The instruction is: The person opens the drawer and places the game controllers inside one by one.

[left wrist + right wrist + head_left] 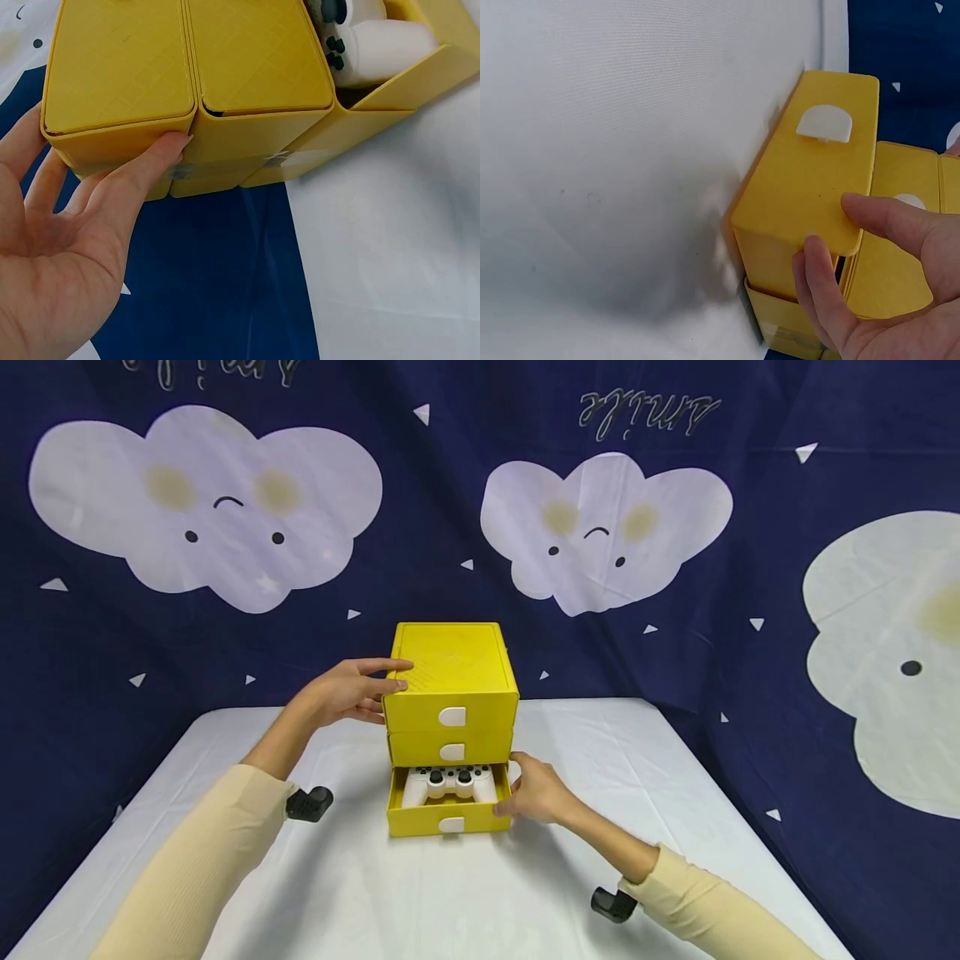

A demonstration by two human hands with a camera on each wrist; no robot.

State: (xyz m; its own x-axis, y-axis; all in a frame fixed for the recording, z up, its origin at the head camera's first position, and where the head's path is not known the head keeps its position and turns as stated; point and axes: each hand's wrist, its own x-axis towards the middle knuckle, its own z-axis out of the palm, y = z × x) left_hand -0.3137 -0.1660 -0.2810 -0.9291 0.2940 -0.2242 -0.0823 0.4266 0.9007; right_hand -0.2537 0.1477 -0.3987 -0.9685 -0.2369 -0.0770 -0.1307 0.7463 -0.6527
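A yellow three-drawer cabinet [457, 652] stands on the white table, with white tabs on its drawer fronts. Its bottom drawer [480, 821] is pulled out and holds a white game controller [415, 788] with black thumbsticks. My left hand [343, 692] rests on the cabinet's upper left edge, its fingers nearly straight; the left wrist view has the thumb [161, 150] pressed along the side wall. At the drawer's right front corner my right hand [538, 789] pinches the drawer, thumb [881, 217] on the front face and fingertips against its side wall.
The white tablecloth [420, 902] spreads around the cabinet. Behind it hangs a dark blue cloth [435, 527] printed with clouds and small triangles. A black device is strapped at each wrist, below the cream sleeves.
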